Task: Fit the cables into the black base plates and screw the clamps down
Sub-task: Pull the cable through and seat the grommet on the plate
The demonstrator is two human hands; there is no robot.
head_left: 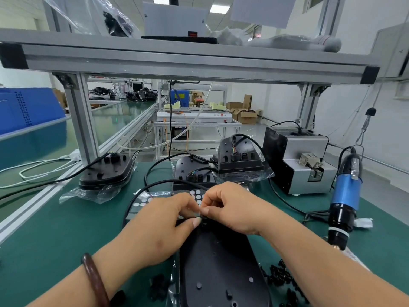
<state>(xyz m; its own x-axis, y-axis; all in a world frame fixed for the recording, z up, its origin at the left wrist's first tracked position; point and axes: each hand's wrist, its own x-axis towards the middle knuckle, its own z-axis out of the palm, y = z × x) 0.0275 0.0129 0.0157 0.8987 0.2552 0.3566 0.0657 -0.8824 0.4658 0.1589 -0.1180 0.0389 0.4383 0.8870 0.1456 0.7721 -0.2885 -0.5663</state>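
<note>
A long black base plate (218, 269) lies lengthwise in front of me on the green mat. My left hand (159, 224) and my right hand (234, 207) meet over its far end, fingertips pinched together on a small black part and the black cable (155, 185) that loops away to the left. What exactly sits between the fingers is hidden. Loose black clamps (158, 286) lie left of the plate and small black screws (281, 275) right of it. A blue electric screwdriver (345, 196) hangs at the right.
Three other base plates with cables stand behind: one at left (106, 171), two stacked at centre (240, 156). A sheet of round white pads (143, 201) lies under the hands. A grey screw feeder (296, 158) sits right. An aluminium shelf frame (188, 60) spans overhead.
</note>
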